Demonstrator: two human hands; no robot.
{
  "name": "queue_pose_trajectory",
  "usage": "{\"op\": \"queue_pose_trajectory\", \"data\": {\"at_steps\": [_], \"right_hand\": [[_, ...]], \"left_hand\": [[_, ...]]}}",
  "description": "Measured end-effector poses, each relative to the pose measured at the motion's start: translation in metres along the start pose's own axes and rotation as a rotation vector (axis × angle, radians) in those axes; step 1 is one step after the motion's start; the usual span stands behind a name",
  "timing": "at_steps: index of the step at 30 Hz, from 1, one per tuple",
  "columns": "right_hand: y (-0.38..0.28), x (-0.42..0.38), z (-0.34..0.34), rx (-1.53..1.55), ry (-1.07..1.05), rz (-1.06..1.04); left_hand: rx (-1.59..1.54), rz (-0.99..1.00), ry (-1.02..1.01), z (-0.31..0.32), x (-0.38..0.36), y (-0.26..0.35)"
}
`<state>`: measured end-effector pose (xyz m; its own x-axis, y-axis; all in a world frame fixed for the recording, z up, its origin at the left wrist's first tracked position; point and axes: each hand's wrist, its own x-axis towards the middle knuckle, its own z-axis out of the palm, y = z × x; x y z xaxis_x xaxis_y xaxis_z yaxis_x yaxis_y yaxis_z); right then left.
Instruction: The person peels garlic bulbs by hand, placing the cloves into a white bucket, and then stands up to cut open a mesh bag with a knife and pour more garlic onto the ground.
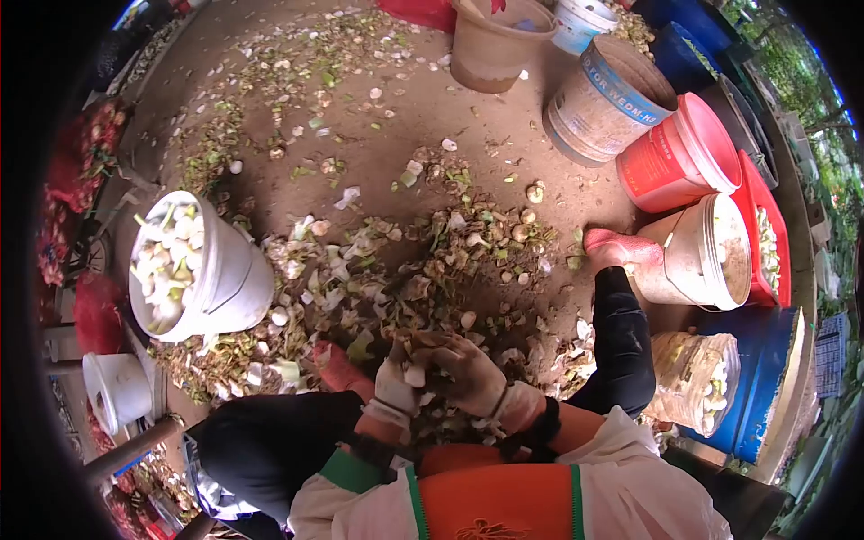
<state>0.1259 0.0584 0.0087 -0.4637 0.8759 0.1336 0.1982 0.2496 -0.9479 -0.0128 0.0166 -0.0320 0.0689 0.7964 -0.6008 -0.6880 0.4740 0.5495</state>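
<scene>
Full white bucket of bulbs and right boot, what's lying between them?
Between bucket and boot, peelings, scraps and a few loose bulbs litter the ground, in the head view.

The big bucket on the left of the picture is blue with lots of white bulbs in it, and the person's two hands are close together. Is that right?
Not quite: the head view shows that the big bucket on the left is white, not blue. It does have lots of white bulbs in it, and the left hand and right hand are close together.
</scene>
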Motion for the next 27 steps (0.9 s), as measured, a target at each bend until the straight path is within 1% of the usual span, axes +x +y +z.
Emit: {"op": "queue_pose_trajectory", "data": {"at_steps": [1, 2, 4, 5, 6, 8, 9, 10, 12, 13, 14, 16, 17, 18, 20, 21, 22, 24, 25, 26, 27], "right_hand": [[-0.020, -0.003, 0.000, 0.098, 0.085, -0.044], [-0.024, -0.008, -0.005, 0.088, 0.091, -0.066], [-0.028, -0.013, -0.023, -0.422, 0.226, -0.134], [-0.060, -0.014, -0.030, -0.481, 0.099, 0.014], [-0.067, -0.019, -0.026, -0.486, 0.105, -0.002], [-0.080, -0.027, -0.011, -0.663, 0.063, -0.247], [-0.080, -0.031, 0.000, -0.635, 0.081, -0.194], [-0.082, -0.040, 0.003, -0.642, 0.088, -0.213], [-0.096, -0.055, 0.003, -0.649, -0.009, -0.283], [-0.107, -0.066, 0.000, -0.710, -0.076, -0.245], [-0.116, -0.069, -0.002, -0.714, -0.069, -0.252], [-0.130, -0.066, -0.012, -0.309, 0.193, -0.039], [-0.128, -0.057, -0.023, -0.487, 0.223, -0.192], [-0.122, -0.058, -0.021, -0.494, 0.234, -0.199], [-0.115, -0.059, -0.013, -0.410, 0.019, -0.314], [-0.115, -0.060, -0.013, -0.373, 0.044, -0.320], [-0.116, -0.061, -0.016, -0.380, 0.039, -0.329], [-0.117, -0.064, -0.023, -0.485, 0.169, -0.129], [-0.116, -0.062, -0.025, -0.599, 0.177, -0.209], [-0.113, -0.063, -0.024, -0.599, 0.175, -0.209], [-0.108, -0.066, -0.020, -0.722, 0.176, -0.297]], "left_hand": [[0.041, 0.075, 0.032, 0.010, -0.009, 0.004], [0.044, 0.093, 0.014, 0.013, -0.015, 0.005], [-0.030, 0.234, 0.036, 0.018, -0.026, 0.007], [-0.030, 0.250, 0.023, 0.020, -0.033, 0.007], [0.008, 0.360, 0.020, 0.022, -0.039, 0.004], [0.081, 0.583, 0.010, 0.025, -0.045, 0.000], [0.459, 0.775, -0.034, 0.016, -0.049, 0.003], [0.456, 0.796, -0.040, 0.010, -0.048, 0.004], [-0.225, 0.400, -0.059, 0.004, -0.052, 0.009], [-0.130, 0.495, -0.031, -0.014, -0.042, 0.008], [-0.129, 0.500, -0.039, -0.009, -0.051, 0.010], [0.287, 0.759, 0.064, 0.009, -0.072, 0.013], [0.288, 0.717, -0.013, -0.008, -0.060, -0.001], [0.289, 0.724, -0.027, 0.000, -0.066, 0.003], [1.331, 1.388, -0.100, 0.012, -0.080, 0.011], [1.157, 1.378, -0.083, 0.017, -0.083, 0.010], [1.149, 1.388, -0.078, 0.019, -0.085, 0.013], [0.085, 0.545, -0.246, 0.030, -0.097, 0.021], [0.315, 0.539, -0.127, 0.038, -0.110, 0.025], [0.314, 0.539, -0.125, 0.041, -0.112, 0.025], [0.427, 0.509, -0.198, 0.041, -0.115, 0.023]]}}
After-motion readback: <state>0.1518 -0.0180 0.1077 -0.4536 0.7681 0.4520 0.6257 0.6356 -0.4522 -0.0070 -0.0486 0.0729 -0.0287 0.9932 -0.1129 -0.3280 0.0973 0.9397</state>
